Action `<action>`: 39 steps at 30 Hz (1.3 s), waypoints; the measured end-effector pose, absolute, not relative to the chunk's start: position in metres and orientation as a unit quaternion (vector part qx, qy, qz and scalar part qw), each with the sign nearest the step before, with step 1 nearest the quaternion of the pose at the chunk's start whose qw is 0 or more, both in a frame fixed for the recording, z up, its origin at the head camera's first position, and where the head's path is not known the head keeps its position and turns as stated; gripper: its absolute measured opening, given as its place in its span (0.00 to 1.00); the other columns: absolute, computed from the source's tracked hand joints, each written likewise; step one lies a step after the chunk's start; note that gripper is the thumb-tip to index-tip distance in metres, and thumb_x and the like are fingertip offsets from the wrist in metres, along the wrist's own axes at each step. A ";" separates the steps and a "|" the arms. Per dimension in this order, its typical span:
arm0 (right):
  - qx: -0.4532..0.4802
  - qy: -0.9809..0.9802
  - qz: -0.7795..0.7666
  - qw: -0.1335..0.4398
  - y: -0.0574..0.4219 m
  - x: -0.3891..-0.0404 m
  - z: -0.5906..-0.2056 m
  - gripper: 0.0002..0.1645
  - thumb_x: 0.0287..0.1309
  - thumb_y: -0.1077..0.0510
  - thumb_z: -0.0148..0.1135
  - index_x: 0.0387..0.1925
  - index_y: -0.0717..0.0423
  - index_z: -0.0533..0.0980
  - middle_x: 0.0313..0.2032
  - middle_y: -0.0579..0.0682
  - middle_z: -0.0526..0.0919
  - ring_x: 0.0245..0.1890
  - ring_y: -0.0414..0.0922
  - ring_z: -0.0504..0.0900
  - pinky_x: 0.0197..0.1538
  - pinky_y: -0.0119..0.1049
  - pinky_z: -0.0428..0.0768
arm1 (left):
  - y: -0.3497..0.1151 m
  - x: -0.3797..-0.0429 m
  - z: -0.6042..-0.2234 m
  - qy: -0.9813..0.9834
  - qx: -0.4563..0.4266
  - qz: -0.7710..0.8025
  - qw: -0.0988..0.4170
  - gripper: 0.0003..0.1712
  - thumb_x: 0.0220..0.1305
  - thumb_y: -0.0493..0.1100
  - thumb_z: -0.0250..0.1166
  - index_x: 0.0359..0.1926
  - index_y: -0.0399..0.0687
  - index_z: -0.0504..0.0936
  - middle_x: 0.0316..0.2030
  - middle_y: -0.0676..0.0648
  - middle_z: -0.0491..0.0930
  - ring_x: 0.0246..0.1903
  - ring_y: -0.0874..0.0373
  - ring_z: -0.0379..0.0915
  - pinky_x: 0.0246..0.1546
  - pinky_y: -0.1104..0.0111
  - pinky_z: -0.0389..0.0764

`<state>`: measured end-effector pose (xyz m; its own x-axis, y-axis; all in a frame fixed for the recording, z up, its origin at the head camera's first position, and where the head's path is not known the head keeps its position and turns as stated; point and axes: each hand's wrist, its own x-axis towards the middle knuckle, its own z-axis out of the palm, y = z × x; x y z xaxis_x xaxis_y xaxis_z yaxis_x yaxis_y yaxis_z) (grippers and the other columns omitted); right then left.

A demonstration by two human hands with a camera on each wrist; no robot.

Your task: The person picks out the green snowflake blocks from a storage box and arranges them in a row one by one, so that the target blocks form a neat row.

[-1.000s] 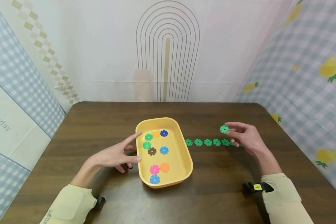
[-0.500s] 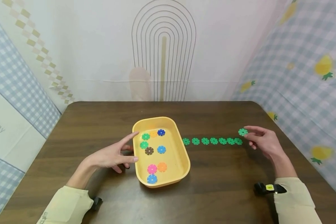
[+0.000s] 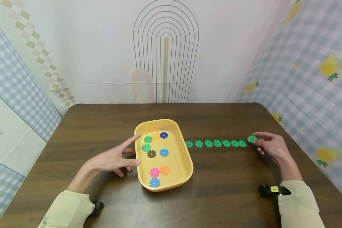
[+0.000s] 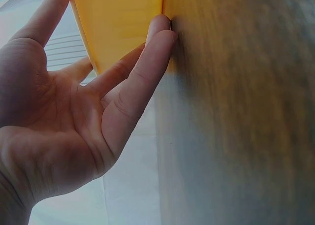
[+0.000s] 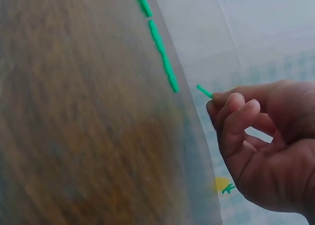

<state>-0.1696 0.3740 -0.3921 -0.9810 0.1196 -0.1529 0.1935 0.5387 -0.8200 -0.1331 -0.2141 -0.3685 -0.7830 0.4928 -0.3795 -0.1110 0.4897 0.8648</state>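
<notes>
My right hand point(image 3: 274, 148) pinches a green notched plastic disc point(image 3: 251, 138) between thumb and index finger, at the right end of a row of matching green discs point(image 3: 217, 143). The right wrist view shows the held disc point(image 5: 204, 91) edge-on, raised over the tabletop. My left hand point(image 3: 111, 160) is at the left side of a yellow tray point(image 3: 179, 155), index finger and thumb extended to its rim. Inside the tray lie several loose discs, among them a brown disc point(image 3: 151, 154), a pink disc point(image 3: 154, 172) and two green ones.
The dark wooden table point(image 3: 216, 196) carries the tray near its middle, with the row running rightward from the tray's right side. A white patterned cloth point(image 3: 102, 47) hangs behind, and a checked cloth point(image 3: 305, 91) borders the right side.
My right hand has moved right with the green disc, past the row's end, then lowered slightly toward the table. The left hand stays at the tray; the head view has shifted a little.
</notes>
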 end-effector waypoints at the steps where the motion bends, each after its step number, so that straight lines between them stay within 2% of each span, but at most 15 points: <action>1: 0.092 0.878 -0.467 0.043 0.375 -0.170 -0.393 0.30 0.74 0.60 0.61 0.71 0.67 0.70 0.33 0.45 0.83 0.24 0.37 0.80 0.28 0.35 0.83 | -0.214 -0.133 -0.368 0.807 0.118 0.491 0.307 0.59 0.70 0.55 0.72 0.85 0.74 0.38 0.73 0.31 0.63 0.40 0.50 0.81 0.37 0.55 0.88; 8: 0.099 0.889 -0.442 0.060 0.376 -0.171 -0.398 0.29 0.73 0.62 0.60 0.71 0.69 0.70 0.32 0.48 0.83 0.24 0.37 0.80 0.29 0.35 0.84 | -0.214 -0.133 -0.369 0.807 0.116 0.491 0.307 0.59 0.70 0.56 0.72 0.85 0.75 0.37 0.74 0.31 0.63 0.40 0.50 0.81 0.38 0.54 0.88; 26: 0.099 0.891 -0.438 0.072 0.378 -0.172 -0.404 0.29 0.73 0.62 0.60 0.71 0.69 0.69 0.26 0.45 0.81 0.23 0.37 0.78 0.27 0.35 0.82 | -0.214 -0.134 -0.369 0.805 0.113 0.494 0.310 0.59 0.71 0.55 0.72 0.85 0.75 0.37 0.74 0.30 0.61 0.40 0.50 0.81 0.38 0.54 0.88; 39: 0.102 0.893 -0.432 0.070 0.379 -0.172 -0.405 0.30 0.72 0.63 0.62 0.70 0.69 0.69 0.26 0.45 0.80 0.23 0.37 0.78 0.27 0.35 0.82 | -0.214 -0.134 -0.370 0.803 0.115 0.496 0.310 0.59 0.71 0.54 0.72 0.85 0.75 0.37 0.74 0.30 0.61 0.39 0.50 0.81 0.38 0.54 0.88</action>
